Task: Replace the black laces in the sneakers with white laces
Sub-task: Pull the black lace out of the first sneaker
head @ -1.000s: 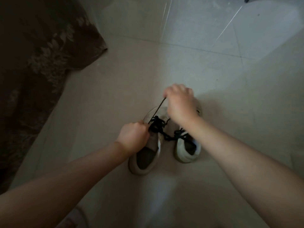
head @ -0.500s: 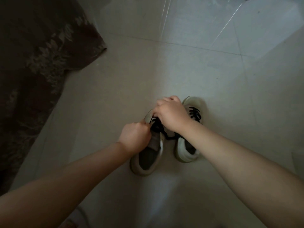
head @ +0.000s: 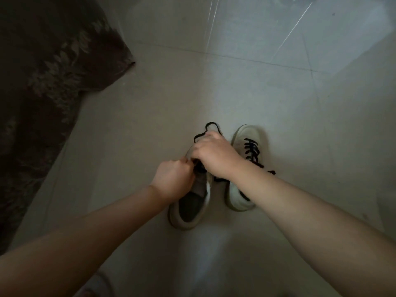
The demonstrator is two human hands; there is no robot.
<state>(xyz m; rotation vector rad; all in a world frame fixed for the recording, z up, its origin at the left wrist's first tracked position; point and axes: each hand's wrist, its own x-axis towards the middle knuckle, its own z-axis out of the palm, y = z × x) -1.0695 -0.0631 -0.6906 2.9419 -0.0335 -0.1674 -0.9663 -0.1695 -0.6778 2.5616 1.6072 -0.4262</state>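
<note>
I see two pale low sneakers side by side on a smooth, glossy tiled floor [head: 278, 93], toes pointing to the far side. The left sneaker [head: 188, 213] has a soft, matte upper and a dark open mouth near me; its front is hidden under both hands. The right sneaker [head: 246, 133] has a rounded toe and a ladder of black lace [head: 252, 150] crossing its tongue. My left hand [head: 173, 181] is clenched at the left sneaker's tongue, its fingers curled on the shoe's upper or the lace there; I cannot tell which. My right hand [head: 216, 156] has its fingers curled round a thin black cord, and a bent loop of it [head: 206, 130] sticks out past the knuckles on the far side. Half a second ago the right hand sat a little nearer and no loop showed beyond it; a second ago it was raised higher with the lace drawn taut. The right sneaker's laced front, then partly covered, now lies open to view. A dark rug [head: 49, 82] with a leafy woven pattern fills the far left, its corner well apart from the shoes. Bare tile lies on the far side and to the right of the pair.
</note>
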